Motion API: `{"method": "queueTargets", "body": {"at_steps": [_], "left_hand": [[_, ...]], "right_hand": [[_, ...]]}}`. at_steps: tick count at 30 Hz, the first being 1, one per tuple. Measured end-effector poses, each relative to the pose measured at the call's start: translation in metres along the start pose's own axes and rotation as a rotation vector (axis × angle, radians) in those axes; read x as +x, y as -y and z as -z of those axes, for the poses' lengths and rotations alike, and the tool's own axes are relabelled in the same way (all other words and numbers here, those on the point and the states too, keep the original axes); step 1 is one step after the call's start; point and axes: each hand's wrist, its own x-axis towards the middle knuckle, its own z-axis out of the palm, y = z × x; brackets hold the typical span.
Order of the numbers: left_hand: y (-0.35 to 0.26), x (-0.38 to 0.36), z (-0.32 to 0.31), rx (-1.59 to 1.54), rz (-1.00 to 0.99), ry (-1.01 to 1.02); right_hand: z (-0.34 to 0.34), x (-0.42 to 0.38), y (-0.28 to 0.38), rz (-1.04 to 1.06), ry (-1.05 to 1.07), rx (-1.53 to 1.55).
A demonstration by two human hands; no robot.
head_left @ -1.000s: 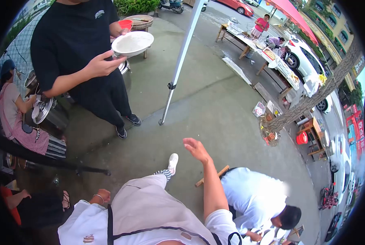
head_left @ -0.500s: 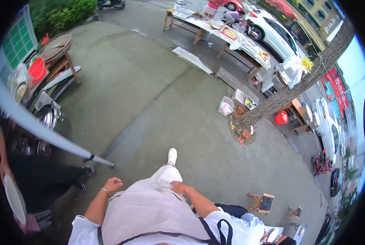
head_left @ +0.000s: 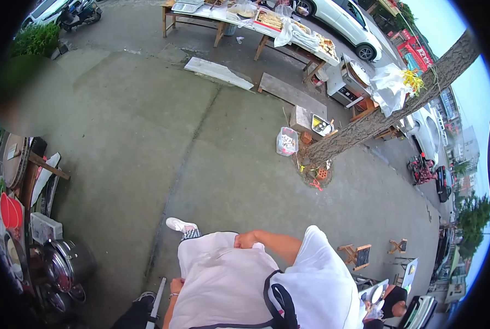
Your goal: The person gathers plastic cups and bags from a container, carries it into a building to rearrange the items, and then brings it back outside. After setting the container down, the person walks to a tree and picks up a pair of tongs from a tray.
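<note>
Your right hand [head_left: 247,239] is at the front of your apron [head_left: 223,282], your left hand [head_left: 177,285] at its left side, with a pole [head_left: 156,304] just left of that. Well left of your left hand stands a pot [head_left: 82,264]; farther ahead and left is a bucket [head_left: 11,211]. Ahead and right of your right hand, a tub [head_left: 287,142] sits beside a tree trunk [head_left: 387,118]. Farther ahead, beyond two boards [head_left: 217,72], a counter [head_left: 209,13] carries a tray [head_left: 266,28]. Right of your right hand stand two stools [head_left: 361,256].
</note>
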Motion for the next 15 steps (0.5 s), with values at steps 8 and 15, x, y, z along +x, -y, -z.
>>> {"method": "queueTargets", "body": {"at_steps": [8,15], "left_hand": [[0.053,0.149,0.131,-0.636,-0.226,-0.055],[0.01,0.156,0.267,-0.867,0.038,-0.242]], "right_hand": [[0.177,0.091,0.239,0.176,0.161,-0.295],[0.312,0.23,0.368,0.267,0.519,-0.485]]}}
